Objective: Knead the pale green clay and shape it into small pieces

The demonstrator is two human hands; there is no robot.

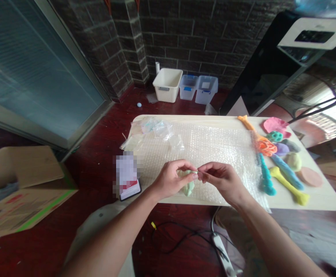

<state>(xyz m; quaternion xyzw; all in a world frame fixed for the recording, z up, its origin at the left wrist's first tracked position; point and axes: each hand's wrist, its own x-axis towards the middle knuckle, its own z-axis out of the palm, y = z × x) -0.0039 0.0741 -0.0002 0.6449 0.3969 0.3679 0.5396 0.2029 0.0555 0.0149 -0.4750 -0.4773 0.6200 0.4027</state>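
My left hand (170, 179) is closed on a pale green, soft-looking piece (189, 188), part of which hangs below the fingers. My right hand (224, 179) meets it at the fingertips, its thumb and forefinger pinched at the piece's upper edge. Exactly what lies between the fingertips is too small to make out. Both hands are above a sheet of bubble wrap (214, 144) spread over the pale wooden table (323, 198).
Colourful soft-looking shapes lie at the right, including a yellow bone-like one (290, 186), a teal strip (266, 179) and a pink one (276, 126). Clear plastic bags (162, 129) are at the left. A cardboard box (26, 192) and a power strip (223, 254) are on the floor.
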